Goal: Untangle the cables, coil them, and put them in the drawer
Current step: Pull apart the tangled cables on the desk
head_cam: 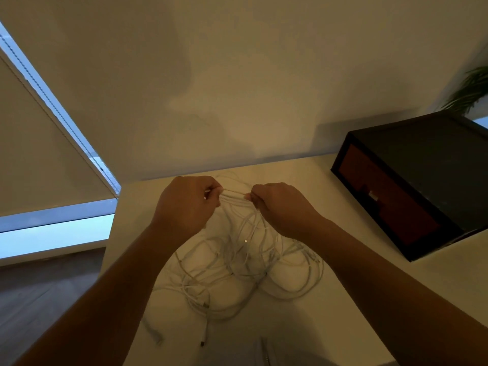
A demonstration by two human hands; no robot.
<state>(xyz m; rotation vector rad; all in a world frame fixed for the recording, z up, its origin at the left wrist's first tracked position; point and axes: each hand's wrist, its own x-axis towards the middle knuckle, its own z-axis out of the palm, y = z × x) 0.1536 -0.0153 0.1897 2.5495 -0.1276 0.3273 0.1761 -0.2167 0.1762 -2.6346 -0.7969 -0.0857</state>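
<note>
The white cables (245,262) lie in one loose tangle in the lower middle of the frame, on a pale bench (330,326). Many loops cross each other, so it is not possible to count the cables or to follow one of them. The top part of the tangle is lifted off the bench. There the left hand (184,204) and the right hand (280,207) are near each other, each with curled fingers pinching some strands, and a short bundle is stretched between them. The fingertips are mostly hidden behind the backs of the hands. Two loose ends reach toward the bottom edge, and one ends in a dark plug (203,342). A pale object at the bottom edge is cut off and too blurred to name. On the right side of the frame, well apart from the tangle, a black cabinet (422,165) stands on the bench, with its reddish-brown drawer (390,204) closed. Its right part is cut off by the frame. Behind the bench is a plain wall (237,75). In the upper right a green plant (472,88) is partly visible. On the left are a window (52,233) with a blind (34,154), and dark floor (39,291) below.
</note>
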